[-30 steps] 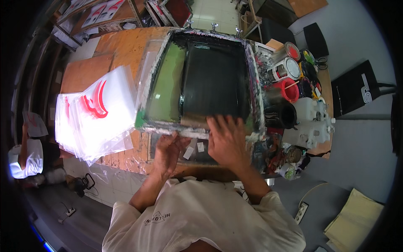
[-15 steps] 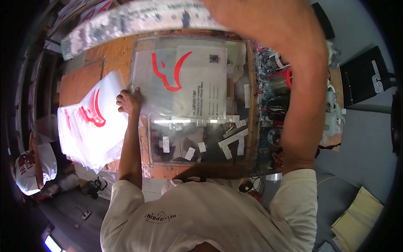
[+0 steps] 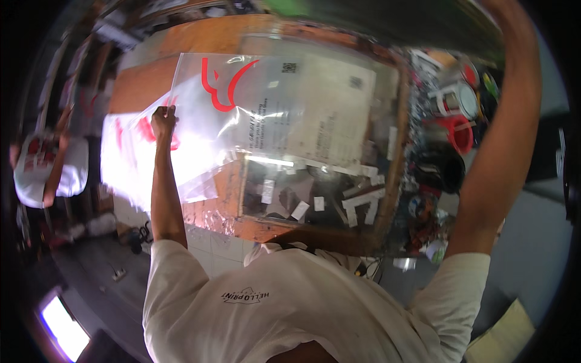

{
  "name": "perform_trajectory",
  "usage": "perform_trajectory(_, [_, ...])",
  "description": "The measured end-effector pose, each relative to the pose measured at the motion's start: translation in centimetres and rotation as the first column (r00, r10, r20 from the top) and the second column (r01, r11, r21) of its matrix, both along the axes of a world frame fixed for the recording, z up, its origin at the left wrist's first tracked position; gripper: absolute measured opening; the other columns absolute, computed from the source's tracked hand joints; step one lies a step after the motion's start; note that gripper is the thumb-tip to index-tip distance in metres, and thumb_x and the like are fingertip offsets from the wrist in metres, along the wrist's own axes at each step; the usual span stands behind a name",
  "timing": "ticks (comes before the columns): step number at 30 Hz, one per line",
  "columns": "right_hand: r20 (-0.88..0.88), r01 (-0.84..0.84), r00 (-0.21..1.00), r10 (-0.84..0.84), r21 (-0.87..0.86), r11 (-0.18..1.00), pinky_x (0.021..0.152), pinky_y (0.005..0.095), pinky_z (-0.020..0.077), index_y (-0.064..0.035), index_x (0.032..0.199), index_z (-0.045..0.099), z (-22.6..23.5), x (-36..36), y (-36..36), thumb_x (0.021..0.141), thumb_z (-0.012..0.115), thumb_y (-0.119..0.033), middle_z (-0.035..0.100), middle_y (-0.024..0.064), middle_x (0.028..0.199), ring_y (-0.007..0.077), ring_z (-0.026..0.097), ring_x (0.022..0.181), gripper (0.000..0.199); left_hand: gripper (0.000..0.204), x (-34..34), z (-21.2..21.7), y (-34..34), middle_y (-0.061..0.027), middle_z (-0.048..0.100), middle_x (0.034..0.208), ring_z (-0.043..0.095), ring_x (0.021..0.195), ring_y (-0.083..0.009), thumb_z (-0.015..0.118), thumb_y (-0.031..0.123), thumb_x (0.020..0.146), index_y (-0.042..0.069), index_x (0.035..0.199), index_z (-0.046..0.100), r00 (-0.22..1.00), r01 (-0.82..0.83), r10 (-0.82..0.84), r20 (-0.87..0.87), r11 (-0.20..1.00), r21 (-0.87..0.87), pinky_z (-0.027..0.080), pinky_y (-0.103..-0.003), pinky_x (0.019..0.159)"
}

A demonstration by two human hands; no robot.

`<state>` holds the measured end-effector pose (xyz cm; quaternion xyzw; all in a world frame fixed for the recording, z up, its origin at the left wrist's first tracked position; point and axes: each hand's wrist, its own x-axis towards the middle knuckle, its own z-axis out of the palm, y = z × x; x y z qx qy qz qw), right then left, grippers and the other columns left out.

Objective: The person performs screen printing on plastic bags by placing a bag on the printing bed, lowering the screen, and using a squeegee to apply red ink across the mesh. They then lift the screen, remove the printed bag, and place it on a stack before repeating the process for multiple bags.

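My left hand (image 3: 163, 121) is closed on the left edge of a clear plastic bag (image 3: 275, 109) printed with a red curved shape and dark text. The bag partly covers a pale printed sheet (image 3: 342, 124) lying on the glass plate (image 3: 278, 202). Under and beside that hand lies a bright stack of clear printed bags (image 3: 130, 166). At the upper right, my right hand (image 3: 505, 9) is cut off by the picture's edge, its fingers out of sight. It is nearest to a raised dark panel with a green part (image 3: 393, 21).
Pots and tools crowd the table's right side, including a white-rimmed tub (image 3: 460, 100) and a red container (image 3: 461, 134). Pale tape strips (image 3: 363, 199) stick to the glass. Another person (image 3: 51, 160) stands at the left by shelves.
The bag has shifted left off the printed sheet, drawn by my left hand. My right arm has swung outward to the right, and the panel above has tilted up.
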<state>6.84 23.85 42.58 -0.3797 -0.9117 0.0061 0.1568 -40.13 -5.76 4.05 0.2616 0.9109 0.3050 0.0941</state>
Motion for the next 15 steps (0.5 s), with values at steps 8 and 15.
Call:
perform_trajectory(8, [-0.12, -0.025, 0.992, 0.027, 0.018, 1.0, 0.075, 0.0263, 0.0426, 0.0021, 0.103, 0.068, -3.7, 2.8, 3.7, 0.098, 0.051, -0.05, 0.062, 0.0053, 0.081, 0.0107, 0.053, 0.074, 0.055, 0.052, 1.9, 3.2, -3.7, -0.0296, 0.056, 0.127, 0.051, 0.121, -0.0442, 0.063, 0.022, 0.091, -0.01, 0.129, 0.049, 0.824, 0.047, 0.149, -0.546, 0.943, 0.328, 0.038, -0.048, 0.106])
perform_trajectory(15, [-0.237, 0.002, 0.971, -0.011, -0.04, 0.999, 0.089, 0.0308, 0.0435, 0.0034, 0.112, 0.067, -4.5, 3.1, 3.0, 0.091, 0.057, -0.058, 0.07, 0.0153, 0.101, 0.023, 0.063, 0.093, 0.066, 0.049, 27.6, -4.9, -7.2, -0.0295, 0.038, 0.146, 0.034, 0.139, -0.0427, 0.054, 0.024, 0.095, -0.008, 0.132, 0.049, 0.805, 0.353, -0.391, -0.445, 0.92, -0.17, 0.028, -0.059, 0.11])
